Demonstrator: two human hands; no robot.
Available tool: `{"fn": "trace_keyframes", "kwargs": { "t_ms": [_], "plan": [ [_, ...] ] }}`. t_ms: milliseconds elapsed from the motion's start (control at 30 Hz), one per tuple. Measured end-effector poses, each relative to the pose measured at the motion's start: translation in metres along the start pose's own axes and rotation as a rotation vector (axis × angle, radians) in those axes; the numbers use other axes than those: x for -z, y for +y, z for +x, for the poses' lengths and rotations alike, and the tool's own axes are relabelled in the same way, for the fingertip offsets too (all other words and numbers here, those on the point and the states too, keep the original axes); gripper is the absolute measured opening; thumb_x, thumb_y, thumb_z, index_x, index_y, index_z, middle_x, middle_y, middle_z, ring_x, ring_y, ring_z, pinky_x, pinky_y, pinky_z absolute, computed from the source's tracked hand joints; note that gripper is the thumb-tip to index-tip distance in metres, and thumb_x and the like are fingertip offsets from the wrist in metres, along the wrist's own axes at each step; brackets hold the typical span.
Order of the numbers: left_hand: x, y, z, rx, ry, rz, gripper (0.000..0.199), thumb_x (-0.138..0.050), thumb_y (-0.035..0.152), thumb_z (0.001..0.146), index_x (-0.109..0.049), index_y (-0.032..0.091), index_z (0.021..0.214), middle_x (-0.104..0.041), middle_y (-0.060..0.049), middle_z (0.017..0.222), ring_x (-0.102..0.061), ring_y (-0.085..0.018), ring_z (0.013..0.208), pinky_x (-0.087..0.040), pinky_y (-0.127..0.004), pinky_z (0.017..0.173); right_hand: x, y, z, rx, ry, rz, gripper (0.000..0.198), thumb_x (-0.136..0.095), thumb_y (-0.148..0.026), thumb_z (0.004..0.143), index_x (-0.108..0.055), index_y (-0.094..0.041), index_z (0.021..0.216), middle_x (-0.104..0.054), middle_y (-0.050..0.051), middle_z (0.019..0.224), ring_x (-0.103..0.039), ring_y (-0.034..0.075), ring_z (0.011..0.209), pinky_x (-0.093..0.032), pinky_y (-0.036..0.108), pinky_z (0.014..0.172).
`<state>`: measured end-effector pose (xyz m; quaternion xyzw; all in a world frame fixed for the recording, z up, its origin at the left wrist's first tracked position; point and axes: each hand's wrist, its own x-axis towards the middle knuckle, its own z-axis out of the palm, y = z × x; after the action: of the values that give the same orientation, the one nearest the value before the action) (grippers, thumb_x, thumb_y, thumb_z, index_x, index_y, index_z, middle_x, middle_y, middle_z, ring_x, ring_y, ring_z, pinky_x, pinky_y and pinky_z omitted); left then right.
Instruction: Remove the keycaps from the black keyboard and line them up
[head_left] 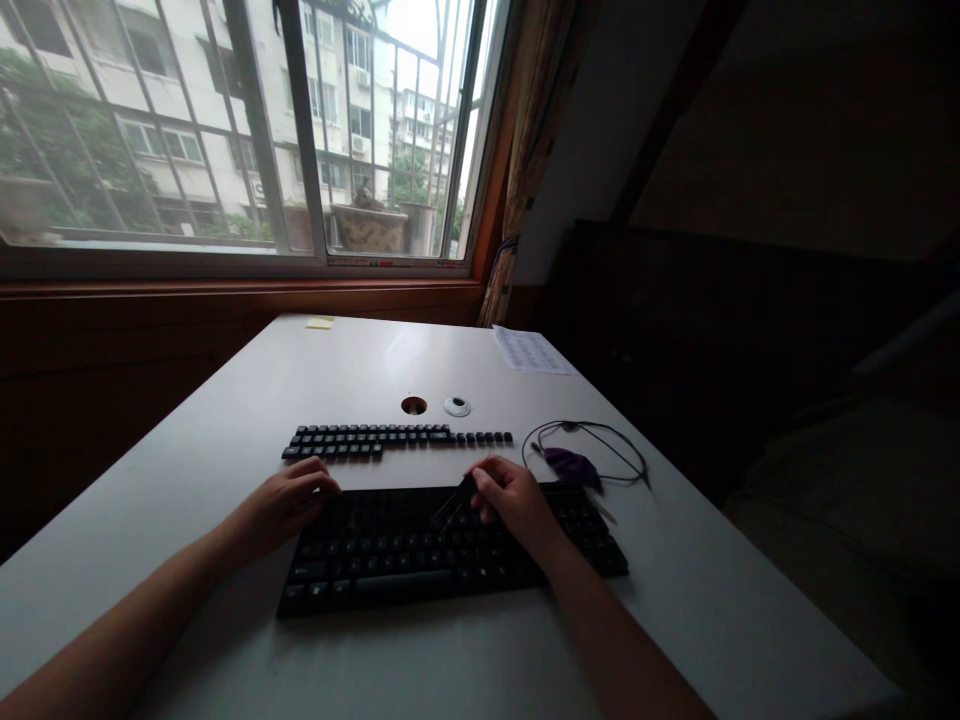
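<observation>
A black keyboard [397,580] lies on the white desk in front of me. Its lower rows carry keycaps, while the upper left area looks dark and bare. My left hand [296,490] is closed at the keyboard's upper left corner, with its fingers curled over the edge. Between the thumb and fingers of my right hand [506,490] is a keycap puller [452,505], its thin wire prongs pointing down at the keys in the middle. Behind the keyboard, loose black keycaps [360,437] stand in rows. I cannot tell whether a keycap sits in the prongs.
To the right, a black cable [637,455] lies coiled beside a purple cloth [570,465]. Farther back are a round desk hole [413,406], its white cover [457,406], printed paper [529,350] and yellow notes [320,323]. A barred window [322,130] is beyond the desk.
</observation>
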<state>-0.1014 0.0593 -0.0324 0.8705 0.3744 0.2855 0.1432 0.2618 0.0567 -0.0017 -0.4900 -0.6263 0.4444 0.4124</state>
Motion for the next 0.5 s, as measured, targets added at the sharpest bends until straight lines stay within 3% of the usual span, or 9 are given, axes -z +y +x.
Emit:
{"fn": "trace_keyframes", "kwargs": {
  "t_ms": [500],
  "plan": [
    [0.000,-0.002,0.000,0.000,-0.004,-0.002,0.018,-0.047,0.019,0.094,-0.065,0.018,0.098,-0.059,-0.006,0.096,-0.058,-0.012,0.076,-0.050,-0.022,0.066,-0.016,-0.014,-0.013,0.153,0.122,-0.149,0.007,-0.054,-0.027,0.084,-0.056,-0.022,0.087,-0.056,-0.006,0.057,-0.054,0.009,0.037,-0.038,0.017,0.036]
  ]
}}
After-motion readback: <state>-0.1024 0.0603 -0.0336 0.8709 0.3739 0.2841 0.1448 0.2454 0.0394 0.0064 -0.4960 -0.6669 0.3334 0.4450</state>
